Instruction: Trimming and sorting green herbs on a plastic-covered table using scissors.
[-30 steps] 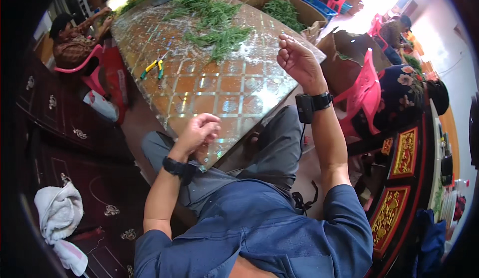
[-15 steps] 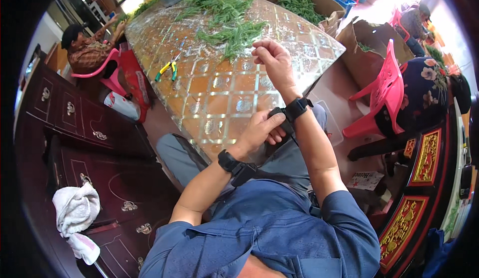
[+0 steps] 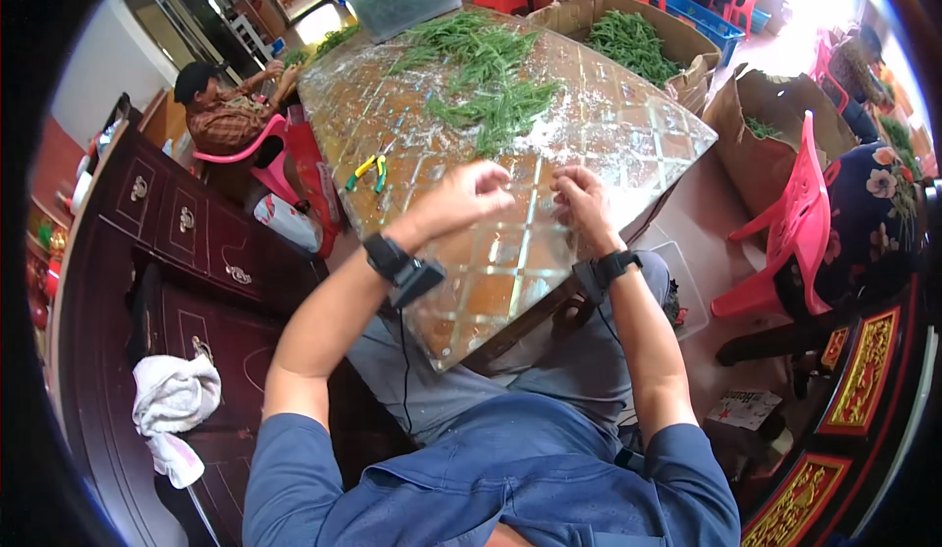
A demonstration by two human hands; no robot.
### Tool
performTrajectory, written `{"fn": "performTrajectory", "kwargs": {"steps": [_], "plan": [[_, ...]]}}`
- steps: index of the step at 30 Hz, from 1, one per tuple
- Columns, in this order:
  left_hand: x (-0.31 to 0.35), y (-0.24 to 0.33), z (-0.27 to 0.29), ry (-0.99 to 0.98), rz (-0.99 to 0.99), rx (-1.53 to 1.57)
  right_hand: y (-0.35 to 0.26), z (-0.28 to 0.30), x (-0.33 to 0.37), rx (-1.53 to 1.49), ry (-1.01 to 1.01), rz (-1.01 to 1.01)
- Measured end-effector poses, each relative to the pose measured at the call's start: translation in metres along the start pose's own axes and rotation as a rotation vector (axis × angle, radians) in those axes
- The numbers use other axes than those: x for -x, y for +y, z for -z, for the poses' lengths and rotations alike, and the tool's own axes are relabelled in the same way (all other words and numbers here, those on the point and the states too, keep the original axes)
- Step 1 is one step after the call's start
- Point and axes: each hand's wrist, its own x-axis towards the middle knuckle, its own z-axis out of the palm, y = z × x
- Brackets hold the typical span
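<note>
Both of my hands are raised over the near part of a patterned table (image 3: 491, 282), apart from each other. My left hand (image 3: 461, 202) has its fingers bent and its thumb apart, with nothing seen between them. My right hand (image 3: 586, 202) is loosely curled, its lower fingers slightly blurred, and no object shows in it. Each wrist wears a black strap with a small black device. Just beyond the hands lies a heap of feathery green sprigs (image 3: 500, 105) amid white powder. Yellow-and-green handled pliers (image 3: 367, 173) rest left of my left hand.
A clear plastic bin (image 3: 407, 2) stands at the table's far end. Cardboard boxes (image 3: 785, 105) with greenery sit at the right, near a pink chair (image 3: 795, 223). Dark drawers (image 3: 186, 218) line my left side, where a seated person (image 3: 231, 110) works beyond.
My left hand has let go of the device on my right wrist and moved up and left over the table. My right hand has lowered toward me. The view has shifted slightly.
</note>
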Motion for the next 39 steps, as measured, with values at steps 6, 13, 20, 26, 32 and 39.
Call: {"fn": "performTrajectory", "kwargs": {"steps": [6, 13, 20, 26, 32, 39], "plan": [[-0.131, 0.007, 0.077, 0.156, -0.014, -0.36, 0.009, 0.004, 0.005, -0.014, 0.03, 0.053], [-0.267, -0.06, 0.107, 0.133, 0.034, -0.651, 0.008, 0.001, 0.001, -0.057, 0.016, 0.042], [-0.347, -0.115, 0.107, 0.216, 0.06, -0.912, 0.007, 0.007, 0.001, -0.006, 0.049, 0.039], [-0.357, -0.15, 0.116, 0.175, 0.124, -0.932, 0.002, 0.005, -0.002, -0.043, 0.053, 0.006], [-0.315, -0.14, 0.116, 0.127, 0.146, -1.024, 0.004, 0.004, -0.001, -0.078, 0.049, 0.017], [-0.201, -0.123, 0.094, 0.094, 0.149, -0.957, 0.004, 0.004, 0.0, -0.11, 0.043, 0.006]]}}
